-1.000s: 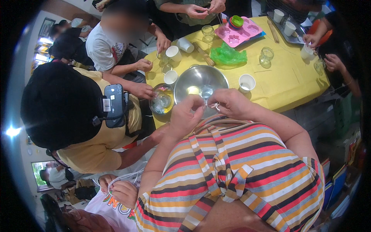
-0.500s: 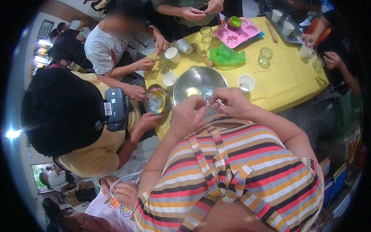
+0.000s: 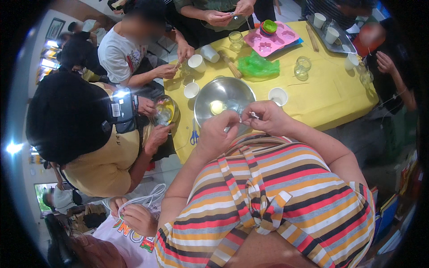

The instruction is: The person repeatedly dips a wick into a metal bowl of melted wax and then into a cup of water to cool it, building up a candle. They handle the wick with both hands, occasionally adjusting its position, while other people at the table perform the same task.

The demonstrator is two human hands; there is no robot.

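Observation:
A short white string [image 3: 254, 115], looped or knotted at one end, is pinched between my two hands close to my chest. My right hand [image 3: 273, 118] grips it by the looped part. The fingertips of my left hand [image 3: 220, 130] close on its other end, largely hidden by the fingers. Just beyond my hands stands a large metal bowl [image 3: 206, 96], partly covered by them. In it are a clear glass jar [image 3: 233, 105] and a round yellow spot [image 3: 217, 107]. Blue-handled scissors [image 3: 194, 137] lie left of my left hand.
White paper cups [image 3: 278, 95], a green plastic bag [image 3: 258, 65], glass jars [image 3: 302, 67] and a pink mold [image 3: 272, 42] stand on the yellow-covered table [image 3: 330, 100]. At left, a co-worker holds a smaller metal bowl [image 3: 173, 107]. Another person's hands [image 3: 134, 216] hold white cord behind my left arm.
My hands keep their pinch on the string, almost unmoved. The table has shifted slightly left in view. The co-worker's bowl has moved left, and the scissors now show.

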